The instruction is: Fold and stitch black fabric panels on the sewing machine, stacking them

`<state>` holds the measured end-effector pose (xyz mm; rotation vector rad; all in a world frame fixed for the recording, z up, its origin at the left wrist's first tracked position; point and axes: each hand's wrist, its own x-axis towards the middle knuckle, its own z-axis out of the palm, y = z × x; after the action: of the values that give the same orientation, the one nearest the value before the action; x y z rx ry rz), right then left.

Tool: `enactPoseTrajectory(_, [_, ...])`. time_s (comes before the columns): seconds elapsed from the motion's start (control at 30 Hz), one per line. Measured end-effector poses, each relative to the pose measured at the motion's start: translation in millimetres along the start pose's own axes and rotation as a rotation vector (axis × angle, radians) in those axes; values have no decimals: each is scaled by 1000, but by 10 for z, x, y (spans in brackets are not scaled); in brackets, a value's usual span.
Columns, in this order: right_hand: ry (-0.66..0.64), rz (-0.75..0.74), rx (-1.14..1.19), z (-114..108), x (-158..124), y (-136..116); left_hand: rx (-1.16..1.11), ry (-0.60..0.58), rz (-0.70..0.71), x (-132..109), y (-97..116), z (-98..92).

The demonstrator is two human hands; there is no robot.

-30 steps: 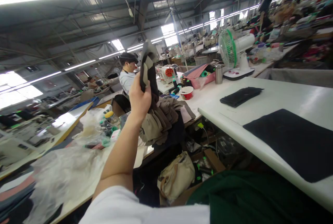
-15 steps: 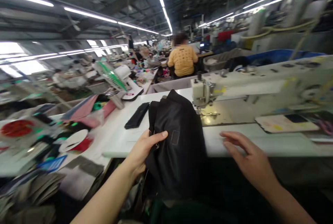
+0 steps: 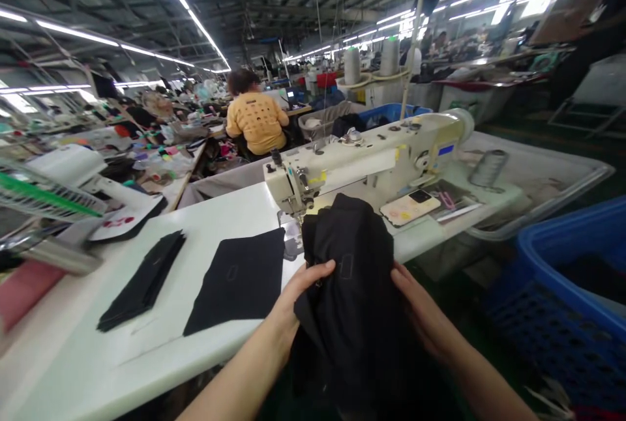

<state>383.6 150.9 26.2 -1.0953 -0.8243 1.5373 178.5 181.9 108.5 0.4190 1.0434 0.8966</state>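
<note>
A bundle of black fabric [image 3: 352,317] with a small rectangular outline marked on it hangs between my hands, in front of the sewing machine [image 3: 352,157]. My left hand [image 3: 298,297] grips its left side, thumb on top. On the right side, my right hand [image 3: 423,307] presses against the cloth, its fingertips partly hidden behind it. A flat black fabric piece [image 3: 237,277] with a similar outline lies on the white table [image 3: 147,349], just left of the needle area. Further left is a stack of narrow black strips [image 3: 141,281].
A phone [image 3: 409,207] lies on the machine table at the right, near a grey thread cone [image 3: 488,169]. A blue basket [image 3: 562,304] stands at the lower right. The white fan [image 3: 73,173] is at the left. A person in a yellow shirt [image 3: 258,120] sits beyond the machine.
The view has swung right, bringing the blue basket into sight. My right hand has come in from the side onto the black bundle. The flat black piece now shows on the table.
</note>
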Motion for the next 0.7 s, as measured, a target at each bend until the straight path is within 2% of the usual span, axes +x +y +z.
enactPoseTrajectory(0.13, [116, 22, 82, -169, 132, -116, -61, 40, -51, 229, -48, 118])
enactPoseTrajectory(0.23, [278, -93, -62, -374, 271, -214, -49, 44, -31, 389, -93, 137])
enactPoseTrajectory(0.3, [323, -193, -207, -496, 398, -271, -6, 34, 8, 490, -119, 122])
enactPoseTrajectory(0.4, [266, -358, -402, -615, 678, -354, 67, 39, 100, 647, -130, 94])
enactPoseTrajectory(0.53, [129, -517, -603, -684, 1199, -544, 81, 53, 247, 890, -75, 110])
enactPoseTrajectory(0.63, [86, -625, -788, -691, 1552, -721, 126, 75, 400, 1054, -45, 141])
enactPoseTrajectory(0.7, [75, -718, -935, -674, 1714, -798, 240, 122, 528, 1135, -74, 135])
